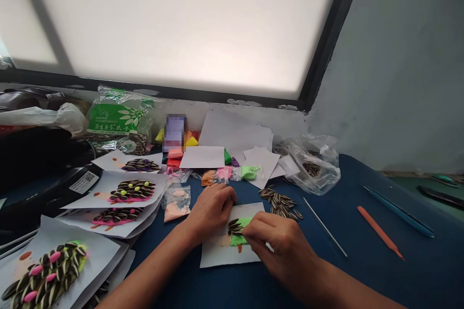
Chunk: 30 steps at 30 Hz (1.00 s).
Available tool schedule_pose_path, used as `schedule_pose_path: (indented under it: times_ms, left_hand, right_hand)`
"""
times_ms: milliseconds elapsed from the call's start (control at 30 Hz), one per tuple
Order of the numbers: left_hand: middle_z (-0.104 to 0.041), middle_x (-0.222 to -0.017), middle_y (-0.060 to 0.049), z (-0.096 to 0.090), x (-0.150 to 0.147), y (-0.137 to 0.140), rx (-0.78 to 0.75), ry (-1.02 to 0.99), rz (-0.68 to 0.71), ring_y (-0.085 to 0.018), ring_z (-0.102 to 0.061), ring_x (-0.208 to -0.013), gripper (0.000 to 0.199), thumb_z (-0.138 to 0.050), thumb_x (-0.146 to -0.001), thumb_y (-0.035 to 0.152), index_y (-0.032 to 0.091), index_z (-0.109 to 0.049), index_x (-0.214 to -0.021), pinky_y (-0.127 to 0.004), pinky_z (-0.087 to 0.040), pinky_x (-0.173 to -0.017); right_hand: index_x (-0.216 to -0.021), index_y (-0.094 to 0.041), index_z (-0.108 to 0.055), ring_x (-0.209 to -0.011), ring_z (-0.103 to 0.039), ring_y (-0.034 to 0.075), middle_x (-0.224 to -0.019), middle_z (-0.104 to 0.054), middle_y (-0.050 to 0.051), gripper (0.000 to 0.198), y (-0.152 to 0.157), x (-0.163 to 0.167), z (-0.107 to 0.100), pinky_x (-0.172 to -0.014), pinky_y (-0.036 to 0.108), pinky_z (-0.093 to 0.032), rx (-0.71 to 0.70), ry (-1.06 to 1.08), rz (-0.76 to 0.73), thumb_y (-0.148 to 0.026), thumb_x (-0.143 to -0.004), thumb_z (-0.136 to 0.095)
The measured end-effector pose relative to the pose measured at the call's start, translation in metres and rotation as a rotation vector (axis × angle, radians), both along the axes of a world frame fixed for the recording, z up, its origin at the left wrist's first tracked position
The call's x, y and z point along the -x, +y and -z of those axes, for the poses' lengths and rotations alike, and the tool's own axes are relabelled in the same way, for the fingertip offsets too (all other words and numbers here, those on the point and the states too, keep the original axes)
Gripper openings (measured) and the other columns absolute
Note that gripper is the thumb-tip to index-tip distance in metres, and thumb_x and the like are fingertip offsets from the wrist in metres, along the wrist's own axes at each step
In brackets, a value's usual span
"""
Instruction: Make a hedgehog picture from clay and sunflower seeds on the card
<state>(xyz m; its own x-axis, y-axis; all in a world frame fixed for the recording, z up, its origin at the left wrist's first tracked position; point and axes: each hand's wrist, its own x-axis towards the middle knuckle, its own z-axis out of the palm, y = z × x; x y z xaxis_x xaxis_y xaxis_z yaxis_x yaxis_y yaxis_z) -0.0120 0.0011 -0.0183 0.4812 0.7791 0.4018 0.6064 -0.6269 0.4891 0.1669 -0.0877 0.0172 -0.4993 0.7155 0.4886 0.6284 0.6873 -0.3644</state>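
A small white paper sheet lies on the dark blue tabletop with green clay spread on it. Several striped sunflower seeds are set into the clay's left part, beside a peach-coloured patch. My left hand rests at the paper's upper left edge with curled fingers; whatever is under them is hidden. Over the right side of the clay, my right hand is pinched, thumb and forefinger together, and I cannot make out what is between them. Behind it lies a pile of loose sunflower seeds.
Finished-looking seed pictures are stacked at left. A metal rod, an orange clay tool and a blue pen-like tool lie at right. Clay packets, blank papers and seed bags line the back.
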Motion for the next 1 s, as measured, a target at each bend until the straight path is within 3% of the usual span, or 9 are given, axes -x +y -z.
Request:
schedule_pose_path:
  times_ms: [533,1000]
  left_hand:
    - [-0.064,-0.085,-0.004,-0.001,0.0,0.0,0.011,0.008,0.0,-0.02,-0.059,-0.082,0.019,-0.045,-0.086,0.012,0.02,-0.061,-0.082,-0.031,-0.041,-0.072]
    - [-0.064,-0.086,-0.005,-0.003,0.0,-0.001,0.012,0.02,-0.007,-0.02,-0.059,-0.082,0.02,-0.044,-0.086,0.013,0.02,-0.063,-0.083,-0.031,-0.042,-0.073]
  right_hand:
    - [-0.078,-0.018,-0.061,-0.059,-0.05,0.011,-0.072,-0.054,0.0,0.023,-0.002,0.005,0.01,-0.057,0.021,-0.035,0.012,-0.065,0.025,-0.009,-0.092,-0.045]
    - [-0.077,-0.018,-0.06,-0.06,-0.051,0.012,-0.07,-0.055,0.001,0.023,0.001,0.008,0.009,-0.056,0.022,-0.035,-0.075,-0.132,0.012,-0.008,-0.092,-0.046]
